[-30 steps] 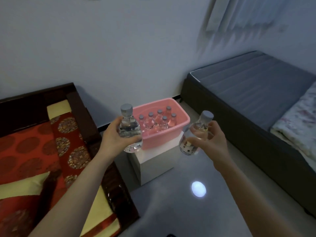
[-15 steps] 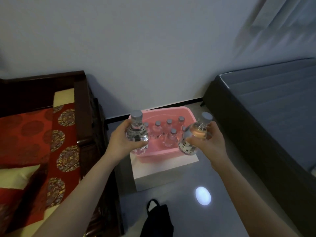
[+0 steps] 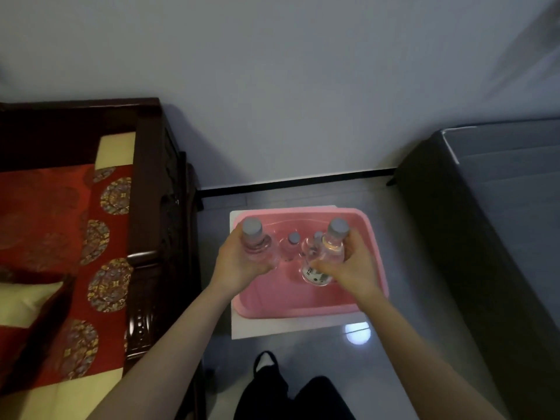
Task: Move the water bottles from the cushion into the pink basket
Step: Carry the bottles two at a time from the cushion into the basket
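Note:
The pink basket (image 3: 374, 237) sits on a white box directly below me. My left hand (image 3: 239, 265) grips a clear water bottle with a grey cap (image 3: 257, 244), held upright over the basket's left side. In my right hand (image 3: 351, 268) is a second clear bottle (image 3: 328, 253), grey cap tilted away, a white label near its base, above the basket's middle. Behind my hands, other bottles (image 3: 292, 242) stand inside the basket, mostly hidden. At the left lies the red patterned cushion (image 3: 45, 225) on a dark wooden seat; no bottles show on it.
The white box (image 3: 272, 328) under the basket stands on glossy grey floor. A dark wooden armrest (image 3: 151, 207) rises at the left, and a dark grey bed (image 3: 500, 207) fills the right. My dark trouser legs (image 3: 291, 395) show at the bottom. A wall is behind.
I have stepped closer and tipped my view down. Both hands moved forward with their bottles and now hang over the basket's inside instead of in front of it.

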{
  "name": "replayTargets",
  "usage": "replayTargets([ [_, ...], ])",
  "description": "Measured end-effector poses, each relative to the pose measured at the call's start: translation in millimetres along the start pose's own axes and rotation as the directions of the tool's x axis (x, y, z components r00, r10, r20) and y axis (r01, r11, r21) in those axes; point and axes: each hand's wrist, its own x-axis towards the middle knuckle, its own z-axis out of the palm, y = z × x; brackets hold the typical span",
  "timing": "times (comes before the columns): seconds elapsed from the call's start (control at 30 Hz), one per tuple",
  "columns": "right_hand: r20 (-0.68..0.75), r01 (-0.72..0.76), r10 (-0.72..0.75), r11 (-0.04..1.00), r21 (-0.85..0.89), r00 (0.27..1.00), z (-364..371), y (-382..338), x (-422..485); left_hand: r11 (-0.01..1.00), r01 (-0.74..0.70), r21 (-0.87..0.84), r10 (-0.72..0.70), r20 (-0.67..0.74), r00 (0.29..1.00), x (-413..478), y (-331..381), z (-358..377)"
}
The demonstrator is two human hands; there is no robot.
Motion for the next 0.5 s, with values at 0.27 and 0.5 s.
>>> replayTargets([
  [0.27,0.078,-0.062,0.075,0.985,-0.163,0.994,61,68,33,0.988,0.151,0.035,-0.147,-0.089,0.985,25,-79,59],
  [0.5,0.117,0.084,-0.053,0.957,-0.278,0.992,91,119,65,0.962,0.25,0.112,-0.224,-0.202,0.953,43,-119,101],
])
